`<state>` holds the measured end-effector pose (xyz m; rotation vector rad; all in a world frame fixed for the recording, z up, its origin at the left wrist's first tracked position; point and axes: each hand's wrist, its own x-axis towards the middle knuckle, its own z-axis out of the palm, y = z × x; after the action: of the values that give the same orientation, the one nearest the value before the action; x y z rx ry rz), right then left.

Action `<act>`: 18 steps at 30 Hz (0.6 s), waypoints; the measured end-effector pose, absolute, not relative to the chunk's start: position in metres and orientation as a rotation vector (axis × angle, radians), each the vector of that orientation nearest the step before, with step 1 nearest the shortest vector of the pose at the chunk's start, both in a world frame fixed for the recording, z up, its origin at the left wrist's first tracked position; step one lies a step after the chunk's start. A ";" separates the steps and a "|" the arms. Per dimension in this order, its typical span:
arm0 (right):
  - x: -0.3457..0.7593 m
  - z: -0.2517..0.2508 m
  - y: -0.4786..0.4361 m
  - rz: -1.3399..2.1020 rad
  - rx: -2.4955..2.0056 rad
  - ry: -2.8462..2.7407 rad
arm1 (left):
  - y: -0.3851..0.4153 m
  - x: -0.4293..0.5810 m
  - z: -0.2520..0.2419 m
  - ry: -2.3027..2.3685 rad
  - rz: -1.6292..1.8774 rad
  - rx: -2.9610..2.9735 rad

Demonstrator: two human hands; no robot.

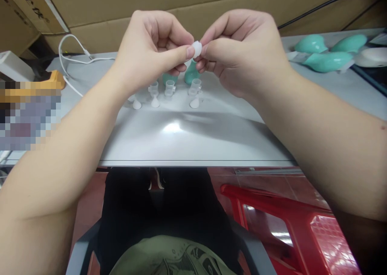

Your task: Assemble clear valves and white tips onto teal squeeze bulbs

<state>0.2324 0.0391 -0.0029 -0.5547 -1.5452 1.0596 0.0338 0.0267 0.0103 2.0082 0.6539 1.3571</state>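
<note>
Between the fingertips of both hands is a small translucent white plastic piece (197, 48), raised above the table. My left hand (160, 45) pinches it from the left with thumb and forefinger. From the other side, my right hand (238, 49) pinches the same piece. Below the hands stand clear plastic connectors (169, 88) with side stubs. In front of them sit white cone-shaped pieces (155, 102), and another white cone (194, 102) lies further right. Teal rounded parts (191, 73) stand behind, partly hidden by my fingers.
At the right end of the grey table (181, 150) lie several teal and white shells (328, 60). A white cable (72, 37) curls at the back left, near a yellow object (57, 81). Cardboard (99, 9) walls the back. A red plastic stool (272, 210) stands below.
</note>
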 end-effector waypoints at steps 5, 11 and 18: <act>0.235 -0.001 0.041 0.980 -0.599 -1.603 | 0.031 0.030 0.011 0.669 1.289 2.045; 0.240 0.004 0.040 0.763 -0.608 -1.738 | 0.008 0.029 0.026 0.882 1.144 2.091; 0.250 0.007 0.036 0.642 -0.637 -1.970 | 0.004 0.023 0.033 0.966 1.056 2.235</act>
<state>0.2498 0.0362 0.0070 -0.6367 -1.9698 0.6424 0.0228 0.0042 0.0329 2.2352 0.9658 1.0561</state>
